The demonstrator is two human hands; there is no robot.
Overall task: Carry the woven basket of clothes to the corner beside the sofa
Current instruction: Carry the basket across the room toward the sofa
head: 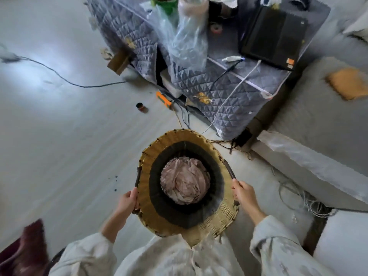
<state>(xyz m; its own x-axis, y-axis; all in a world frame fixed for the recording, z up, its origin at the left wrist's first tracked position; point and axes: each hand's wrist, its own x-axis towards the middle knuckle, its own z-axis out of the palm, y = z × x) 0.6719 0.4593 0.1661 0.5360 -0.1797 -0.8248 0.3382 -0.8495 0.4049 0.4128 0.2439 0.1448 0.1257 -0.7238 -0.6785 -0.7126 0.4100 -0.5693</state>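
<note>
The round woven basket (147, 208) hangs in front of my body, above the pale floor. Its rim is tan straw with a dark inner band, and pale pink clothes (185, 180) lie bunched in its bottom. My left hand (127, 200) is shut on the dark handle at the basket's left side. My right hand (244, 193) is shut on the dark handle at its right side. A grey sofa (310, 124) runs along the right of the view.
A quilted grey cover drapes a low table (229, 92) ahead, with a black laptop (272, 36) and plastic bags on it. Cables (59, 75) trail over the floor, beside an orange device (163, 99) and a small dark cap (140, 106). A dark red cloth (25, 253) lies at bottom left.
</note>
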